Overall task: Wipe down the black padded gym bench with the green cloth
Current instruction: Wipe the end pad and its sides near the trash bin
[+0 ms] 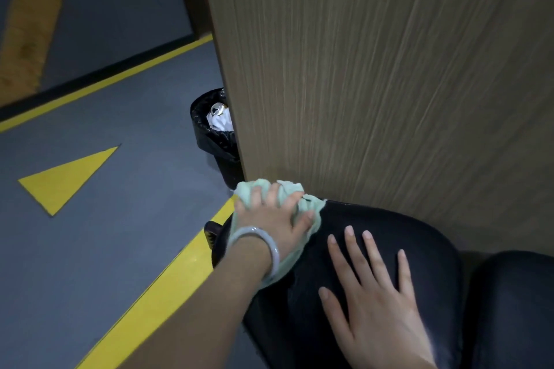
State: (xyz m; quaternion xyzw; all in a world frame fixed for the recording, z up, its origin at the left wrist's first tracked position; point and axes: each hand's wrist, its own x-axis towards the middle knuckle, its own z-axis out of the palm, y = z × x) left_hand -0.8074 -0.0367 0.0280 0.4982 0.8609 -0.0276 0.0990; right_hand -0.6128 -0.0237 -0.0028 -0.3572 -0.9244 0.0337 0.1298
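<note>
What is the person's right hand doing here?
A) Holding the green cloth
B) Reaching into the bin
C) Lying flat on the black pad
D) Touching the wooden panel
C: the right hand lies flat, fingers spread, on the black pad, while the left hand grips the green cloth.

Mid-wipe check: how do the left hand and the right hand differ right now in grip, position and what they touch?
The left hand curls its fingers into the bunched green cloth; the right hand holds nothing, its fingers straight and spread. The left hand works the bench's far end beside the wood panel; the right hand lies flat nearer the camera, on bare padding. The left wrist wears a pale bangle; the right shows none. Both rest on the same black pad.
</note>
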